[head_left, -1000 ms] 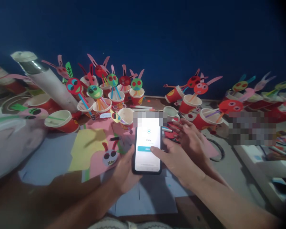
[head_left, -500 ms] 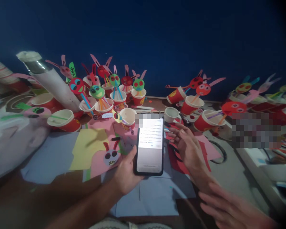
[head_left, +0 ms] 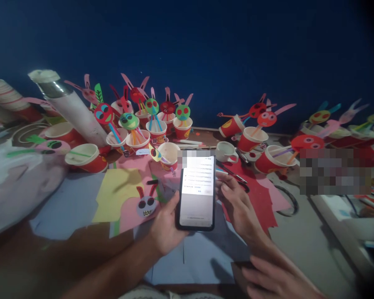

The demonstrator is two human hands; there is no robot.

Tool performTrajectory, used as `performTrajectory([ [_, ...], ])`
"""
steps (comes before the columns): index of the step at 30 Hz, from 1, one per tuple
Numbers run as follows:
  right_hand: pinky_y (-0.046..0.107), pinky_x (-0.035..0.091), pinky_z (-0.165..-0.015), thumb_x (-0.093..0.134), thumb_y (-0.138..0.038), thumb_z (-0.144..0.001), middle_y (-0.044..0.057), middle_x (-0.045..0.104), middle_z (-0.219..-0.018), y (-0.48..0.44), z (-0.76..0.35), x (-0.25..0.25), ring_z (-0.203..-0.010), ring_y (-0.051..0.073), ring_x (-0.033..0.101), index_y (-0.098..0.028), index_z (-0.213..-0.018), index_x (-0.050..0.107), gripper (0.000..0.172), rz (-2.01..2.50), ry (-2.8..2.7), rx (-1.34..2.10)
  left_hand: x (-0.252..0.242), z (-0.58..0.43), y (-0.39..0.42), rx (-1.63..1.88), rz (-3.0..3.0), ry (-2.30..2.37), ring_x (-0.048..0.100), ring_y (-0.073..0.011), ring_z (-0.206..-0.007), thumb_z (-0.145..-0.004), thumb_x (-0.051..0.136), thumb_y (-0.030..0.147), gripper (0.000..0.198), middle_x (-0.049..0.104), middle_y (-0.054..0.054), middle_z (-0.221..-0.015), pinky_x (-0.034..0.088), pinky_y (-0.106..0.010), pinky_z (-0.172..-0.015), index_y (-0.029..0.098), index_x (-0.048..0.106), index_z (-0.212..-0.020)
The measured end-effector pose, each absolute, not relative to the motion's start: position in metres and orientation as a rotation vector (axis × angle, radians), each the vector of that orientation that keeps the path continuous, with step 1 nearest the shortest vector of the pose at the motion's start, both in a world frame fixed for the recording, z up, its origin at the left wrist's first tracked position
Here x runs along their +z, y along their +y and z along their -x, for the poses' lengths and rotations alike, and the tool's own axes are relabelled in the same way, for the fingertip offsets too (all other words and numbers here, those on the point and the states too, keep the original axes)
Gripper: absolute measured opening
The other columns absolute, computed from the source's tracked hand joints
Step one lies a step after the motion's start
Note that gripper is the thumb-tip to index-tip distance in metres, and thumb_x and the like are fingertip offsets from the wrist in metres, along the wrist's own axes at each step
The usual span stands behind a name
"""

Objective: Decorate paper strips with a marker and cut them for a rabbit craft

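Note:
My left hand (head_left: pixel 166 226) is wrapped round the lower left side of a black-edged smartphone (head_left: pixel 195 207), its thumb along the frame. The phone is upright with a lit screen showing rows of text, its top partly blurred out. Close by the phone's right edge is my right hand (head_left: pixel 238 201), fingers partly bent and apart, holding nothing I can see; whether a fingertip touches the phone I cannot tell. Below it, another hand (head_left: pixel 268 278) overlaps my right forearm, with its fingers spread; it seems to be another person's. Red paper (head_left: pixel 262 195) lies beneath my right hand.
Red paper cups (head_left: pixel 86 160) with paper-faced puppets on straws line the back. A white mug (head_left: pixel 225 150) stands behind the phone. Yellow paper (head_left: pixel 112 195), a paper bunny face (head_left: pixel 146 207) and blue sheets (head_left: pixel 205 265) cover the table. A plastic bag (head_left: pixel 21 187) sits left, a flask (head_left: pixel 73 108) behind.
My right hand has moved left to the phone's edge, its fingers more bent. The other hand has shifted left and down. My left hand keeps its hold on the phone.

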State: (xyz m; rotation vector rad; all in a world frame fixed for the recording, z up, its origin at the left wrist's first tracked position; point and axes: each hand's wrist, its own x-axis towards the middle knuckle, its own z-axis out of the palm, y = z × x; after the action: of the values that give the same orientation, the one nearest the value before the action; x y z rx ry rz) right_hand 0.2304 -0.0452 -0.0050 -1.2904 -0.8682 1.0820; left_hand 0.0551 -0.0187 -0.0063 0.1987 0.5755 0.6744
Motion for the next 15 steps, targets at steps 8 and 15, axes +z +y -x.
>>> performTrajectory([
  [8, 0.03, 0.045, -0.071, 0.056, -0.041, -0.087, 0.001, 0.064, -0.089, -0.0472, -0.233, -0.0062, -0.077, 0.017, 0.057, -0.027, -0.111, 0.055, 0.028, 1.237, -0.831, 1.18, -0.0046, -0.0583, -0.0153, 0.59, -0.135, 0.547, 0.059, -0.0277, -0.111, -0.092, 0.045, 0.042, 0.045, 0.071, -0.008, -0.105, 0.042, -0.04, -0.098, 0.015, 0.055, -0.126],
  [15, 0.029, 0.044, -0.067, 0.056, -0.042, -0.085, 0.002, 0.065, -0.096, -0.0457, -0.2298, -0.0079, -0.08, 0.018, 0.058, -0.027, -0.106, 0.058, 0.026, 1.235, -0.853, 1.138, -0.0046, -0.0548, -0.0196, 0.641, -0.203, 0.505, 0.066, -0.0233, -0.097, -0.09, 0.051, 0.031, 0.032, 0.073, -0.005, -0.099, 0.05, -0.034, -0.087, 0.019, 0.062, -0.118],
])
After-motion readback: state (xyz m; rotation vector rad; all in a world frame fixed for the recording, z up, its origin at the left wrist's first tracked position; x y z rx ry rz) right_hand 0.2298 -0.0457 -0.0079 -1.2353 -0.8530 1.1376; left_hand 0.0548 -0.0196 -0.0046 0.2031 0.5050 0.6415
